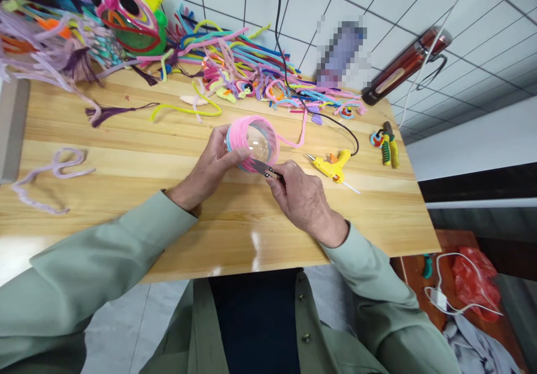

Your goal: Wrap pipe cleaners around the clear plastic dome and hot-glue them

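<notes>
My left hand [216,161] is closed on a clear round container [258,143] wrapped in pink and light blue pipe cleaners, its thumb pressed on the near side. A loose pink pipe cleaner [298,142] trails from the container's right side onto the table. In my right hand [300,195] is a pair of small dark thread snips [264,168]. Their blades point left and lie against the pink wrapping, close to my left thumb. Whether the blades touch the pipe cleaner or only overlap it in view, I cannot tell.
A yellow glue gun [333,165] lies to the right, its black cord running up the wall. Beyond it are yellow-green pliers [390,146] and a red thermos [406,64]. Many pipe cleaners [247,55] and a colourful fish-like figure [132,19] fill the back. A lilac pipe cleaner [62,164] lies left.
</notes>
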Demonstrator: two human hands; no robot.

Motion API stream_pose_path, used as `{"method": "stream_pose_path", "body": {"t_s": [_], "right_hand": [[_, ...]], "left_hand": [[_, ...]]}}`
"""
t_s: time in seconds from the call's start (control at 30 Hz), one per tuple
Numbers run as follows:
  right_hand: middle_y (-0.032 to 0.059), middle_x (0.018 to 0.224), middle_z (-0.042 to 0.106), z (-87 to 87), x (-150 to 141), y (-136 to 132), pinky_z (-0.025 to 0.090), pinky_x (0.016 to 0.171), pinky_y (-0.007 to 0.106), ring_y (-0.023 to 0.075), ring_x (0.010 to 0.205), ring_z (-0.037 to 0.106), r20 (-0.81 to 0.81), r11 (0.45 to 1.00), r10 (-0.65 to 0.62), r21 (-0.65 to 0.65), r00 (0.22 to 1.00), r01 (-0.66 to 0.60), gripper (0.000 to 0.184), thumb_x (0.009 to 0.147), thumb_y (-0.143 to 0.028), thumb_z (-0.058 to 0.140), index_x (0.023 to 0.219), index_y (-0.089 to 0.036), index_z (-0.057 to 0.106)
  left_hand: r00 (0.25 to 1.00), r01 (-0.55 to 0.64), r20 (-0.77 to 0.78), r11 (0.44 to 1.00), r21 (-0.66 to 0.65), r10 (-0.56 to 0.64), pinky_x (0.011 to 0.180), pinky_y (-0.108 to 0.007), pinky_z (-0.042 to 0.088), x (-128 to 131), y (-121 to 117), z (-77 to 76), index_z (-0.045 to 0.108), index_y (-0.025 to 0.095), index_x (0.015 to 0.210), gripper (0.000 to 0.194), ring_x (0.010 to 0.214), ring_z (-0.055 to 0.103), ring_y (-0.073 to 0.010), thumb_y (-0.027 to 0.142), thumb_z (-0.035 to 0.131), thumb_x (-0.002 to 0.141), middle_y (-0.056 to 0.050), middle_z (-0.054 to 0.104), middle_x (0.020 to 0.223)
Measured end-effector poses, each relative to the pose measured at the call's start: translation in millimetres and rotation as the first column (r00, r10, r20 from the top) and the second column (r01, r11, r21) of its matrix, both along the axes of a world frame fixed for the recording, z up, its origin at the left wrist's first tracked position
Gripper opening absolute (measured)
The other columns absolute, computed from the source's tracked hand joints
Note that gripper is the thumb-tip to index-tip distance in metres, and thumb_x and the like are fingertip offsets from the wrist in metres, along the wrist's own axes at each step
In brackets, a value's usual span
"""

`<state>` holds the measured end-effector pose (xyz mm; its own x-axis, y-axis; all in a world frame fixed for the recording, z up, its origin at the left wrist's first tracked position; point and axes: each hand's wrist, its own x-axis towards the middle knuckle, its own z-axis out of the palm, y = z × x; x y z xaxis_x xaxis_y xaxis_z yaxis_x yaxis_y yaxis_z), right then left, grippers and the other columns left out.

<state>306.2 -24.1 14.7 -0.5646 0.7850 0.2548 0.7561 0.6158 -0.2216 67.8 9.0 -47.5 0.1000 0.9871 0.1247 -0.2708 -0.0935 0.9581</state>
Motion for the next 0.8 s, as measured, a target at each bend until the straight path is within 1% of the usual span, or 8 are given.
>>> {"method": "stream_pose_path", "body": {"t_s": [0.07, 0.27, 0.37, 0.53, 0.6, 0.7, 0.8], "right_hand": [[0.0120, 0.112, 0.084, 0.2, 0.0, 0.0, 0.047, 0.064, 0.033, 0.0224, 0.089, 0.077, -0.003, 1.000, 0.002, -0.007, 1.000, -0.002, 0.056, 0.124, -0.052, 0.034, 0.137, -0.016, 0.076], [0.0112, 0.113, 0.084, 1.1, -0.9, -0.4, 0.048, 0.065, 0.032, 0.0225, 0.090, 0.077, -0.002, 0.999, -0.023, -0.045, 1.000, 0.023, 0.048, 0.122, -0.050, 0.043, 0.140, -0.019, 0.074], [0.0113, 0.113, 0.084, 1.2, -0.9, -0.7, 0.049, 0.066, 0.032, 0.0223, 0.091, 0.077, -0.009, 0.999, -0.019, -0.045, 1.000, 0.018, 0.048, 0.122, -0.049, 0.043, 0.139, -0.018, 0.075], [0.0114, 0.110, 0.084, 1.0, -0.3, -0.5, 0.049, 0.064, 0.033, 0.0223, 0.087, 0.077, -0.042, 1.000, -0.004, -0.024, 0.999, 0.003, 0.051, 0.122, -0.050, 0.040, 0.136, -0.017, 0.076], [0.0115, 0.110, 0.084, 1.0, -0.1, -0.3, 0.050, 0.065, 0.033, 0.0222, 0.087, 0.077, -0.052, 1.000, 0.006, -0.019, 0.999, -0.007, 0.051, 0.123, -0.050, 0.039, 0.136, -0.017, 0.075], [0.0110, 0.111, 0.084, 1.0, -0.2, 0.2, 0.050, 0.065, 0.032, 0.0227, 0.090, 0.077, -0.051, 1.000, -0.002, -0.027, 0.999, 0.000, 0.047, 0.122, -0.048, 0.042, 0.135, -0.018, 0.075], [0.0108, 0.111, 0.084, 1.1, -0.6, 0.5, 0.049, 0.065, 0.032, 0.0231, 0.091, 0.078, -0.046, 1.000, -0.010, -0.030, 0.999, 0.009, 0.044, 0.121, -0.047, 0.044, 0.135, -0.019, 0.074]], "left_hand": [[1.000, -0.005, -0.003, 1.000, 0.003, 0.005, 0.100, -0.039, 0.065, 0.2, 0.2, -0.5, 0.062, 0.028, 0.137, 0.069, 0.127, 0.072, -0.0275, 0.064, 0.095, 0.088, -0.007, 0.073, 0.142], [1.000, 0.016, -0.025, 1.000, 0.027, -0.016, 0.099, -0.039, 0.066, -1.1, 1.1, -2.3, 0.059, 0.029, 0.139, 0.066, 0.129, 0.071, -0.0278, 0.063, 0.092, 0.092, -0.007, 0.072, 0.145], [0.999, 0.026, -0.025, 0.999, 0.027, -0.026, 0.099, -0.038, 0.066, -1.9, 1.2, -2.3, 0.059, 0.029, 0.139, 0.065, 0.129, 0.071, -0.0274, 0.062, 0.091, 0.093, -0.007, 0.072, 0.145], [1.000, 0.009, -0.020, 1.000, 0.024, -0.009, 0.101, -0.040, 0.066, -2.0, 1.5, -2.8, 0.061, 0.030, 0.137, 0.064, 0.129, 0.072, -0.0277, 0.061, 0.093, 0.091, -0.007, 0.073, 0.144], [1.000, 0.003, -0.022, 0.999, 0.033, -0.003, 0.100, -0.040, 0.067, -1.8, 1.8, -3.7, 0.061, 0.030, 0.137, 0.063, 0.128, 0.072, -0.0280, 0.061, 0.093, 0.092, -0.007, 0.074, 0.143], [1.000, 0.006, -0.022, 0.999, 0.038, -0.005, 0.097, -0.039, 0.067, -1.4, 2.2, -4.5, 0.060, 0.030, 0.138, 0.063, 0.126, 0.073, -0.0277, 0.061, 0.091, 0.093, -0.007, 0.075, 0.142], [1.000, -0.003, -0.018, 1.000, 0.029, 0.004, 0.095, -0.038, 0.067, -0.8, 2.0, -4.1, 0.061, 0.029, 0.137, 0.065, 0.124, 0.073, -0.0272, 0.062, 0.093, 0.091, -0.007, 0.075, 0.141]]}}
